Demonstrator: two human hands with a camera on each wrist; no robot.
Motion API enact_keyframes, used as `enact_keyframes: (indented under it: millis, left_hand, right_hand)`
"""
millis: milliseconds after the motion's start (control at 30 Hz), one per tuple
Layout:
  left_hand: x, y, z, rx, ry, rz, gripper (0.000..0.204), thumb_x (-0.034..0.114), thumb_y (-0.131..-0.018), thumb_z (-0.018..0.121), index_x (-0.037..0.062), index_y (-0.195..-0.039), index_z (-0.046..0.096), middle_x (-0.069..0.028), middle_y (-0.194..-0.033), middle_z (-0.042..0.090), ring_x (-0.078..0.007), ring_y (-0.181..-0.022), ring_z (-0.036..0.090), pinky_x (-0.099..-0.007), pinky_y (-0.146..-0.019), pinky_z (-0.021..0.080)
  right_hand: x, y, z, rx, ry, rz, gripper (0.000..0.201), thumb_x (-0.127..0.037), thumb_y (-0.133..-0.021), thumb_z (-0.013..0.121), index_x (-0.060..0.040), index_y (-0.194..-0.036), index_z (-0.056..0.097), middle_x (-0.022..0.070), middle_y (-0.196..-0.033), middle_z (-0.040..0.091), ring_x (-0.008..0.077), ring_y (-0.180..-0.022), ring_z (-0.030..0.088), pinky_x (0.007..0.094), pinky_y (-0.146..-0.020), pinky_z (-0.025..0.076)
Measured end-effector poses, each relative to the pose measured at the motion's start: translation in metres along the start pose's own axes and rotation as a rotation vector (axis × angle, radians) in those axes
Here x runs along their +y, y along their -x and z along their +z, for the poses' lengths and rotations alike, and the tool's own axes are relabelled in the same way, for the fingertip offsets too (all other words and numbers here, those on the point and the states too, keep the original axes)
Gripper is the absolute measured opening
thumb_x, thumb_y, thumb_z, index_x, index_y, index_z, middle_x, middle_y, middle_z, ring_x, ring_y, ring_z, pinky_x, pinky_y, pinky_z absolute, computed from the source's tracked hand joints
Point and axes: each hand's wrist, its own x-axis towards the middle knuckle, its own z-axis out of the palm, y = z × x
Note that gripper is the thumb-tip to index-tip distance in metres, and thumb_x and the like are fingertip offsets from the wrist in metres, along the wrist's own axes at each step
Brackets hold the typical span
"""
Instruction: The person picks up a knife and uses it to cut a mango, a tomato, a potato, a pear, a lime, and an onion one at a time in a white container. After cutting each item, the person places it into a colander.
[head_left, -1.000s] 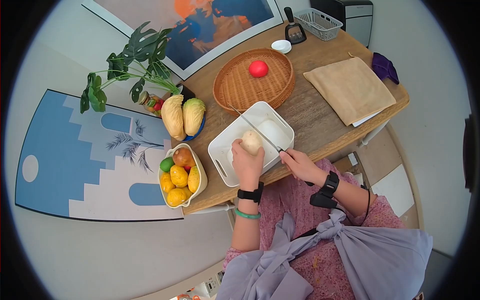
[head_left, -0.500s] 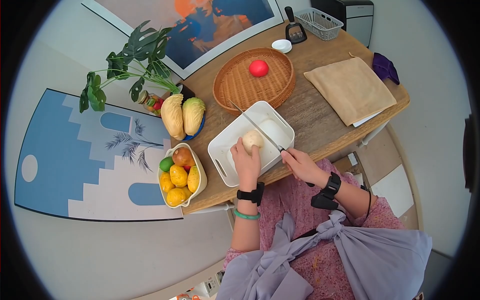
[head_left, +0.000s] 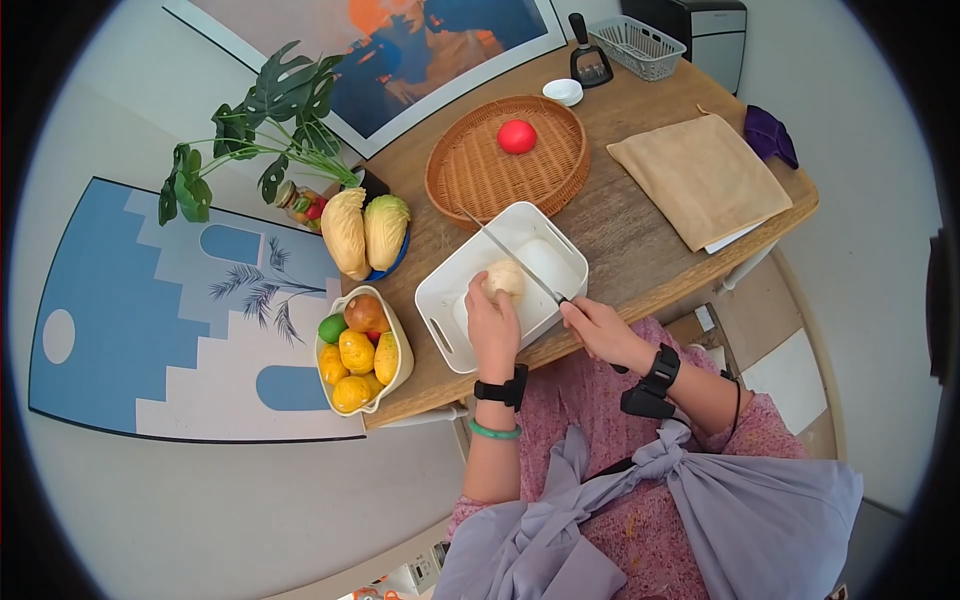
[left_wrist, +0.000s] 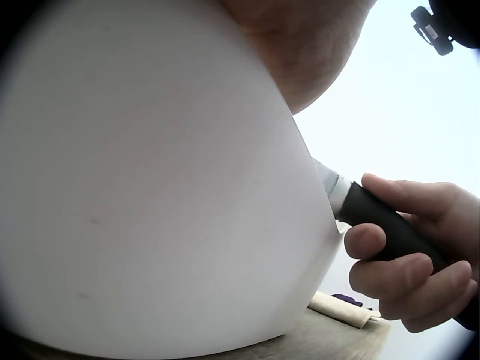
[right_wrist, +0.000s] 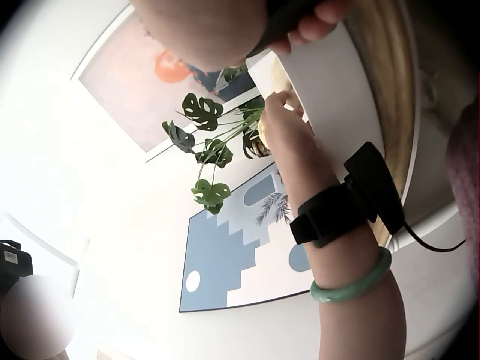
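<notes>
In the head view the left hand (head_left: 494,325) holds a pale round vegetable (head_left: 503,279) inside the white bin (head_left: 462,352), thumb and fingers around its near side. The right hand (head_left: 597,330) grips the black handle of a knife (head_left: 513,257), whose blade slants over the bin beside the vegetable. A second whitish round piece (head_left: 541,262) lies in the bin. The left wrist view is mostly filled by the bin's outer wall (left_wrist: 165,180); past its edge, the right hand (left_wrist: 412,255) has its fingers curled round the knife handle (left_wrist: 390,227).
A wicker tray (head_left: 470,160) with a red ball (head_left: 517,137) stands behind the bin. On the left are a basket of fruit (head_left: 403,372) and two cabbages (head_left: 346,235). A folded tan cloth (head_left: 700,180) lies on the right; a peeler-like black-handled tool (head_left: 590,66) is farther back.
The left hand and the vegetable have shifted and turned slightly within the bin. The knife and right hand have hardly moved.
</notes>
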Motion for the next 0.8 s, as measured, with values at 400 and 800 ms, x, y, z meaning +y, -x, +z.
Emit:
enact_keyframes:
  millis: [400, 800]
  left_hand:
    - [0.005, 0.002, 0.0, 0.003, -0.013, -0.005, 0.056, 0.02, -0.078, 0.068, 0.0074, -0.128, 0.044, -0.0239, -0.113, 0.056, -0.0403, -0.105, 0.055, -0.0445, -0.088, 0.045]
    - [-0.002, -0.003, 0.002, -0.064, 0.066, -0.067, 0.057, 0.021, -0.078, 0.068, 0.006, -0.127, 0.043, -0.0226, -0.102, 0.061, -0.0359, -0.09, 0.063, -0.0414, -0.078, 0.049]
  right_hand:
    - [0.004, -0.002, 0.003, 0.022, 0.06, -0.075, 0.044, -0.037, -0.1, 0.045, 0.0047, -0.095, 0.059, 0.0204, -0.077, 0.063, 0.0277, -0.071, 0.061, 0.0377, -0.066, 0.046]
    - [0.008, -0.005, 0.0, 0.042, 0.06, -0.074, 0.043, -0.036, -0.1, 0.045, 0.0045, -0.093, 0.058, 0.0191, -0.078, 0.063, 0.0252, -0.069, 0.058, 0.0368, -0.067, 0.046]
